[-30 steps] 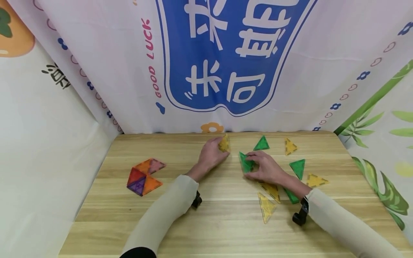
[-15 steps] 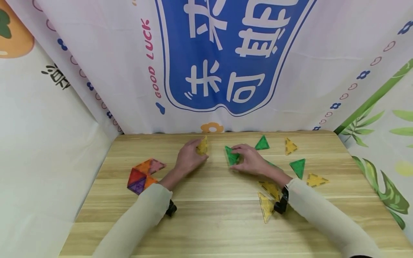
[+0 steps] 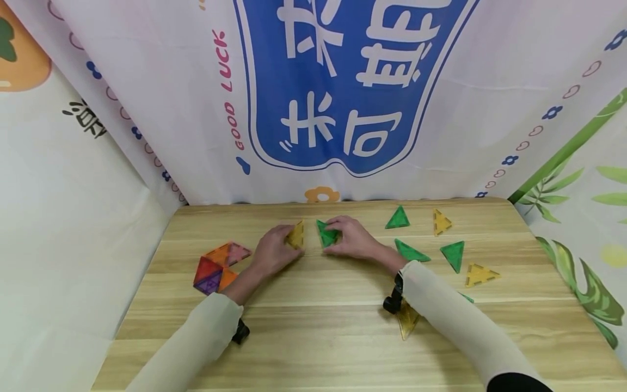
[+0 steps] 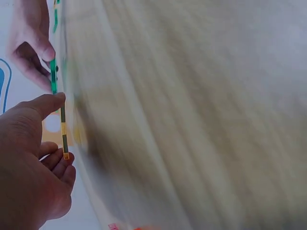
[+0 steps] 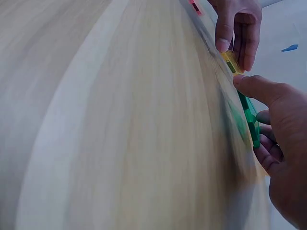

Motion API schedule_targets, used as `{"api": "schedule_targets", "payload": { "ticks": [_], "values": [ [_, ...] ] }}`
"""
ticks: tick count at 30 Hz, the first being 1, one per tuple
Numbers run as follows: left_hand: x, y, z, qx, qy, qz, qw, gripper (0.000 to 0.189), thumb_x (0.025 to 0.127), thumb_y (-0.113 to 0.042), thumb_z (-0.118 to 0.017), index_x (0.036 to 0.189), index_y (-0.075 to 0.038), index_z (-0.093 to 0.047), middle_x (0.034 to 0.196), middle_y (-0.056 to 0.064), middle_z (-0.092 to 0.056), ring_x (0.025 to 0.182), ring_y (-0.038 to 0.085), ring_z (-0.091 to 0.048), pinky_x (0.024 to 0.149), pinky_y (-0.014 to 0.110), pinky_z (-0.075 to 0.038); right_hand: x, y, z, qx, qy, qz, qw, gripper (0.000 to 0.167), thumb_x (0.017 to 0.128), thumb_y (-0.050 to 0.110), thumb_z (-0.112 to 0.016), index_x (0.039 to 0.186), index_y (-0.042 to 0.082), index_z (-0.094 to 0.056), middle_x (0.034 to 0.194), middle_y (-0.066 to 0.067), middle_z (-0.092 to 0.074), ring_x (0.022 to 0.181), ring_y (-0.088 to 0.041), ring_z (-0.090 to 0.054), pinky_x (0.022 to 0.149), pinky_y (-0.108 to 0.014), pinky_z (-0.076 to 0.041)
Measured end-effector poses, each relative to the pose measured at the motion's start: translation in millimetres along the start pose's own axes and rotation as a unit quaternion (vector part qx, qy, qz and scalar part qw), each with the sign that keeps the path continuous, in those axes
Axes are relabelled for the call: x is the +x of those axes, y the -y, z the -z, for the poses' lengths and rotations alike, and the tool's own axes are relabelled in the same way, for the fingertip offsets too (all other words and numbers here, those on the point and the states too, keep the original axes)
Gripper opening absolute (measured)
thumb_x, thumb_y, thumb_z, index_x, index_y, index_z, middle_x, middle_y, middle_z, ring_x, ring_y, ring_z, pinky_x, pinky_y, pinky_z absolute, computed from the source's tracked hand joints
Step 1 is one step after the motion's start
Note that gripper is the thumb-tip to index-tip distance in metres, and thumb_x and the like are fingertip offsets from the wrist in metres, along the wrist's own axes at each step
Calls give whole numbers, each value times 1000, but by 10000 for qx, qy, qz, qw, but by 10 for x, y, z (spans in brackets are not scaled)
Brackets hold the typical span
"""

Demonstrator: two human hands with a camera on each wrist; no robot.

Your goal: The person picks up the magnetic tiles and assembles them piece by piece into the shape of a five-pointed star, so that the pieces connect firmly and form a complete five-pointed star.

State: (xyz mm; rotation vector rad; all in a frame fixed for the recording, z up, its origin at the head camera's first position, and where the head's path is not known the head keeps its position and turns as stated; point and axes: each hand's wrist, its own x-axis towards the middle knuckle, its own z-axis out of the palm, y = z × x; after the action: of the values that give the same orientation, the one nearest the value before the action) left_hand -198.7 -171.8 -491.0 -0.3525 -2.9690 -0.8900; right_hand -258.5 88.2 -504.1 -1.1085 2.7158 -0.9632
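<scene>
My left hand point(image 3: 272, 251) pinches a yellow triangular magnetic tile point(image 3: 296, 236) between thumb and fingertips, near the back middle of the table. Just to its right, my right hand point(image 3: 354, 237) pinches a green triangular magnetic tile point(image 3: 326, 234) the same way. A narrow gap separates the two tiles in the head view. Edge-on in the left wrist view, the yellow tile point(image 4: 64, 129) spans from thumb to fingers. The right wrist view shows the green tile point(image 5: 250, 119) held by its edges, with the yellow one point(image 5: 232, 62) beyond it.
On the left of the wooden table point(image 3: 313, 337) lies a partial ring of red, orange, pink and purple triangles point(image 3: 208, 267), partly behind the left forearm. Loose green tiles point(image 3: 453, 255) and yellow tiles point(image 3: 481, 275) are scattered at the right, some beneath the right forearm. A printed curtain point(image 3: 206, 163) hangs behind.
Both hands have moved left along the table with their tiles, and the right hand has come closer to the left. The right forearm now covers some yellow tiles; a green one behind it shows again.
</scene>
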Motion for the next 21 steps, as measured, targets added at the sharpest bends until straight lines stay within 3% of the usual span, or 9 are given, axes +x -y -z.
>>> {"api": "schedule_targets", "payload": {
  "ticks": [8, 21],
  "values": [
    [-57, 55, -15, -74, 40, -151, 9999, 71, 87, -26, -88, 144, 5, -60, 145, 23, -63, 134, 40, -59, 114, 54, -47, 96, 117, -117, 170, 143, 5, 9998, 61, 83, 35, -92, 129, 1, -74, 141, -16, -65, 134, -33, -58, 116, -48, -46],
    [-31, 136, -40, 16, 115, -416, 9991, 63, 87, -28, -89, 137, 5, -67, 141, 21, -66, 134, 41, -58, 115, 55, -45, 170, 190, -249, -217, 176, 231, 9993, 59, 85, 36, -91, 128, -1, -74, 140, -16, -65, 131, -32, -58, 113, -44, -47]
  ]
}}
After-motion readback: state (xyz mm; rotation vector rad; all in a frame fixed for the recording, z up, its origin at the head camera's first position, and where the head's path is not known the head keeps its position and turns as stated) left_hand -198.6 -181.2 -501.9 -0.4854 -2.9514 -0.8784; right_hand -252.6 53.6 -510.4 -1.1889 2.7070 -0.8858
